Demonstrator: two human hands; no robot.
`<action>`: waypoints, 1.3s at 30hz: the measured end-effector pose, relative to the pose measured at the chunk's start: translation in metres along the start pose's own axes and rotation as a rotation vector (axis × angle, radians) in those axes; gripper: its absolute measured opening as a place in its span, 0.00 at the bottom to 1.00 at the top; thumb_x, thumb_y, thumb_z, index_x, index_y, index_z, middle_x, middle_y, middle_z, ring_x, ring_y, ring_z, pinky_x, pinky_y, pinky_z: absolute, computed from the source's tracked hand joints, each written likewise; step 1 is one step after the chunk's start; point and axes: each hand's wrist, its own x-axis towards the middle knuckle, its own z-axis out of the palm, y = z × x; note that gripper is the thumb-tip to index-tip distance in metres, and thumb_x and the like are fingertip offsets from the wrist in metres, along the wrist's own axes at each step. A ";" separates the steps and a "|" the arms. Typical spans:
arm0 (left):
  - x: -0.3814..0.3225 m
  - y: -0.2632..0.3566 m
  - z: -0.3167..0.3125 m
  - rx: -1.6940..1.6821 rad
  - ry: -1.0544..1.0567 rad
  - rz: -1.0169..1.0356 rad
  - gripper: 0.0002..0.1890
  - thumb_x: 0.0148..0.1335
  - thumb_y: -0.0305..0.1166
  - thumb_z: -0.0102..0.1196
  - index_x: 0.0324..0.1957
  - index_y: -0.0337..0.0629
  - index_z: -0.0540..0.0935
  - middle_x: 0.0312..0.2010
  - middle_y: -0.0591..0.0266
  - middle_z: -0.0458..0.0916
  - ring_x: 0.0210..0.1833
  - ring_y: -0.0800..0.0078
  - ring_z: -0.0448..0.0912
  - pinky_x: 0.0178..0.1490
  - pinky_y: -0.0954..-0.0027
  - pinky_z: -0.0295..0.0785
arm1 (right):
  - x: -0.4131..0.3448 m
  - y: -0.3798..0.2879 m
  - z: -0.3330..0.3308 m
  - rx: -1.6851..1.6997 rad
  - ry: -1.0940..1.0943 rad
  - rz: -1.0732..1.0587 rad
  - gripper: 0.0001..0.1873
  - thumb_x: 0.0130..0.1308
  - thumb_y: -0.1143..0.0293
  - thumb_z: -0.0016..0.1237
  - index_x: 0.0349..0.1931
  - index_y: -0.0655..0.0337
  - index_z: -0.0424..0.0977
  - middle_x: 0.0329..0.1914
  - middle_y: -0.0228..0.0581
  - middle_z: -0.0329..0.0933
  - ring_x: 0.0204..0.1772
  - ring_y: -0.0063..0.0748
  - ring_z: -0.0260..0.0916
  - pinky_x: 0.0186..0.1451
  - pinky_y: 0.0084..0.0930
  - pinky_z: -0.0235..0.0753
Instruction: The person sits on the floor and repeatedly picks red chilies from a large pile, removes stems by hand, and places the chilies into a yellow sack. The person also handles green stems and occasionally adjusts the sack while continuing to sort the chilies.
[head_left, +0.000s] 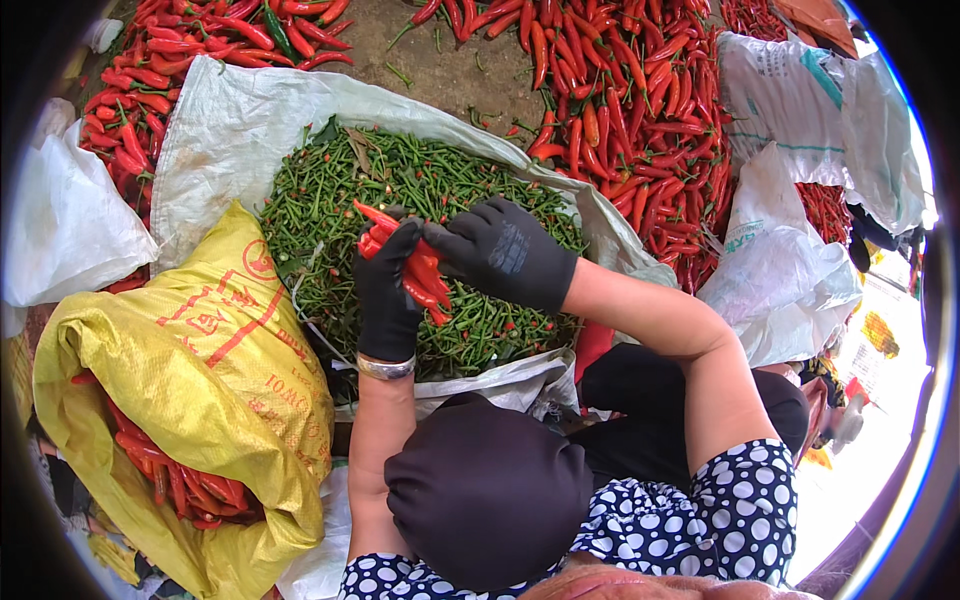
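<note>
My left hand (388, 289), in a black glove with a metal bangle at the wrist, is closed around a bunch of red chili peppers (426, 276). The peppers stick out on both sides of its fingers. My right hand (504, 251), gloved the same way, is bent in against the bunch, with thumb and fingers at its upper part; whether it pinches a stem is hidden. Under both hands lies a heap of green chili stems (480, 341) with small red bits, piled on a white woven sack (214, 135).
A yellow woven sack (225, 315) with printing gapes at the left, red chilies (180, 480) inside. Large piles of red chilies lie at the far right (637, 127) and far left (217, 37). White plastic sacks (787, 277) stand at the right. Bare floor (465, 82) shows between the piles.
</note>
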 end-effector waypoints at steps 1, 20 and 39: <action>-0.002 0.004 0.001 0.018 -0.065 0.027 0.15 0.62 0.23 0.60 0.50 0.40 0.75 0.38 0.64 0.81 0.39 0.74 0.81 0.46 0.72 0.77 | 0.000 0.002 -0.008 0.035 -0.045 0.007 0.14 0.61 0.58 0.56 0.35 0.59 0.73 0.25 0.37 0.72 0.28 0.41 0.74 0.32 0.38 0.70; 0.011 0.005 -0.031 -0.548 -0.361 -0.077 0.17 0.66 0.31 0.55 0.55 0.43 0.73 0.46 0.58 0.78 0.53 0.57 0.76 0.68 0.49 0.68 | 0.136 0.235 0.005 -0.583 0.096 0.328 0.12 0.62 0.61 0.47 0.40 0.55 0.78 0.41 0.48 0.81 0.44 0.49 0.79 0.47 0.45 0.77; -0.012 -0.016 -0.036 0.520 -0.585 0.756 0.14 0.67 0.27 0.54 0.53 0.42 0.75 0.57 0.52 0.75 0.60 0.58 0.75 0.66 0.55 0.71 | -0.003 0.025 -0.016 -0.202 0.193 -0.350 0.26 0.47 0.69 0.59 0.51 0.40 0.80 0.38 0.25 0.69 0.46 0.27 0.71 0.48 0.25 0.72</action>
